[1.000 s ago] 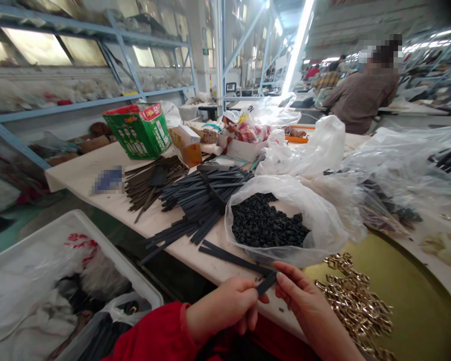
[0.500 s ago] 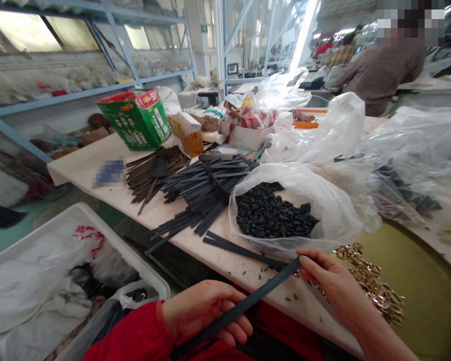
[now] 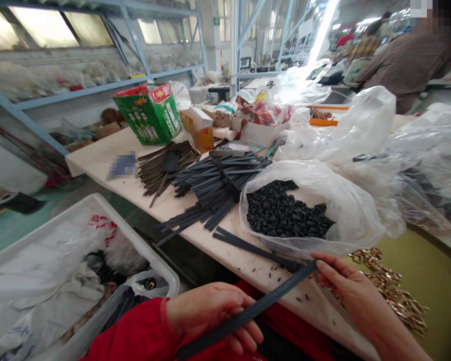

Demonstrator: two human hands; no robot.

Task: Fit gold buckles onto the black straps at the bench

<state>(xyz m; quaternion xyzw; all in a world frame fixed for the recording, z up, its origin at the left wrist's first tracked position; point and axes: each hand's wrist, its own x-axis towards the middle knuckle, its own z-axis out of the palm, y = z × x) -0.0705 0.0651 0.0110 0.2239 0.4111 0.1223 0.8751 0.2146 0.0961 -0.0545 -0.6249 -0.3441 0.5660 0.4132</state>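
Observation:
A long flat black strap (image 3: 255, 308) runs slantwise in front of me, over the table's front edge. Its upper end is pinched between thumb and forefinger of my right hand (image 3: 348, 283). My left hand (image 3: 214, 311), palm turned up, holds the strap's lower stretch, which lies across the loosely curled fingers below the thumb. The strap's lowest end runs over my red sleeve to the picture's bottom edge. Just behind it, a few more black straps (image 3: 248, 245) lie on the table, beside an open clear plastic bag (image 3: 357, 215) with many small black loops (image 3: 285, 210).
Piles of black straps (image 3: 210, 185) and brown straps (image 3: 158, 168) cover the table's middle. Gold metal buckles (image 3: 394, 291) lie on a yellowish tray (image 3: 436, 260) at right. A white bin (image 3: 173, 281) stands lower left. A green carton (image 3: 146, 115) is behind; a co-worker (image 3: 402, 65) sits farther back.
My view has turned slightly left, so the table and its contents appear farther right. Both hands keep nearly the same hold on the strap.

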